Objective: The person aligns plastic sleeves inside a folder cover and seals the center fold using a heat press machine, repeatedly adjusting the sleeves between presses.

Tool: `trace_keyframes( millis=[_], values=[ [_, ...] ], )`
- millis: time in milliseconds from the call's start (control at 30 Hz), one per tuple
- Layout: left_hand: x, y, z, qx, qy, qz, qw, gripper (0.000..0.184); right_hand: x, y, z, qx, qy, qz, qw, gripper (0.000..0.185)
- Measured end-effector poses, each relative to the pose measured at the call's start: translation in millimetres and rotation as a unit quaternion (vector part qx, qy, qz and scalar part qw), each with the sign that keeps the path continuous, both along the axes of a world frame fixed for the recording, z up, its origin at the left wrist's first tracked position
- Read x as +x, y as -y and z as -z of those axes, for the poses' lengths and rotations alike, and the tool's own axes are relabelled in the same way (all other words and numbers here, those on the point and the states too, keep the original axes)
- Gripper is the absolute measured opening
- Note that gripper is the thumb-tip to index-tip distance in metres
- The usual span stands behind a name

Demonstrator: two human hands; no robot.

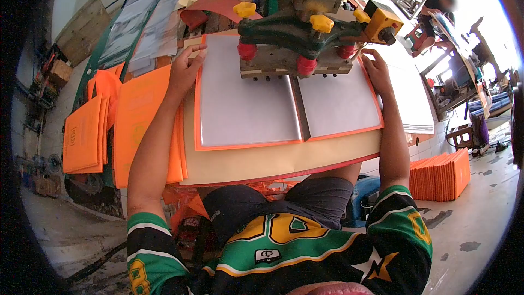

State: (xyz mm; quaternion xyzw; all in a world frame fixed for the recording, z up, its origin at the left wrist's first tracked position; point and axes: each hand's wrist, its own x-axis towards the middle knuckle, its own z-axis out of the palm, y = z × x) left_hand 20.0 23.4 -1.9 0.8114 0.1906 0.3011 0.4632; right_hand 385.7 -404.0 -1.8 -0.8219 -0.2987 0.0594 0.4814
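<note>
An orange folder [251,146] lies spread flat under the machine's head, with whitish plastic sheets [245,104] on both halves and a dark strip along its spine. My left hand [185,70] holds its upper left edge between thumb and fingers. At the upper right edge, my right hand [376,70] grips the same folder, its fingers partly behind the border. Between my hands sits the green press head [305,35] with yellow knobs and red pads. Its metal plate [295,64] covers the folder's top edge.
Orange folders [144,114] lie stacked left of the cream work board [284,164]. Clear plastic sheets [131,27] lie farther back. A yellow control box [383,22] hangs right of the press. More orange folders [441,176] stand on the floor at right. A person [434,19] sits in the background.
</note>
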Motion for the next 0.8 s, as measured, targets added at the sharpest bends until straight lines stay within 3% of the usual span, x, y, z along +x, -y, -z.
trace_keyframes(
  millis=[133, 200, 800],
  values=[
    [-1, 1, 0, -0.008, 0.002, 0.002, 1.0, 0.031, 4, 0, 4, 0.003, 0.002, -0.001, 1.0, 0.036],
    [-1, 0, 0, -0.01, -0.002, 0.003, 1.0, 0.031, 6, -2, 8, 0.021, 0.024, -0.002, 1.0, 0.027],
    [0, 0, 0, -0.009, 0.001, 0.013, 1.0, 0.033, 6, -1, 7, 0.006, 0.014, 0.009, 1.0, 0.028]
  ],
)
